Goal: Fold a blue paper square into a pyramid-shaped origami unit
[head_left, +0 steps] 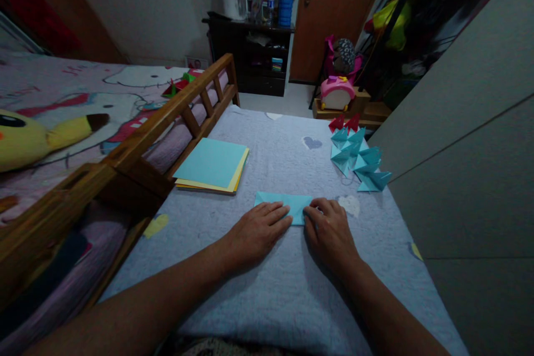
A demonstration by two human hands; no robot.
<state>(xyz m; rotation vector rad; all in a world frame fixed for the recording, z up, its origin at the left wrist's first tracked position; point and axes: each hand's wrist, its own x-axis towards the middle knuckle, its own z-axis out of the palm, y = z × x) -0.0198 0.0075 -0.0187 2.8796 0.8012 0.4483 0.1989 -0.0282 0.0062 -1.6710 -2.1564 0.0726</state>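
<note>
A light-blue sheet of origami paper [297, 212], folded into a long strip, lies flat on the bed cover in front of me. My left hand [263, 226] rests palm down over its left part, fingers stretched out and pressing on it. At the right end, my right hand [329, 228] has its fingers curled, with thumb and forefinger pinching the paper's edge. Part of the strip is hidden under both hands. Left of it sits a stack of square paper [212, 161], blue on top with yellow sheets below. Folded blue paper pieces [354, 153] stand at the far right.
Red folded pieces [344, 122] stand behind the blue ones. A wooden bed rail [171, 105] runs along the left, with a yellow plush toy [25, 139] beyond it. A pale cabinet panel [471, 139] borders the right side. A pink toy case [337, 93] is past the far edge.
</note>
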